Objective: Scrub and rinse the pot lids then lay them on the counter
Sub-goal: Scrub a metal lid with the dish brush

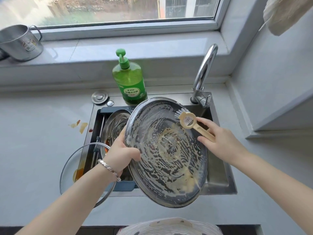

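Scrubbing stage. The left hand (122,150) grips the large steel lid (169,167) by its rim, fingers curled round the edge, and tilts it over the sink (220,182); the face is coated in suds, not yet rinsed. The right hand (218,141) pinches the handle of the brush (188,122), its bristles at the lid's upper rim. Beside the left forearm a sauce-smeared glass lid (71,168) overhangs the sink edge; further in, a second steel lid (116,122) waits soiled. Behind stand the soap bottle (129,80) and the tap (205,70). No washed lid lies on the counter (42,133).

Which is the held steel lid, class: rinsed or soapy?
Soapy: foam streaks cover the steel lid, with the brush bristles against its upper edge.
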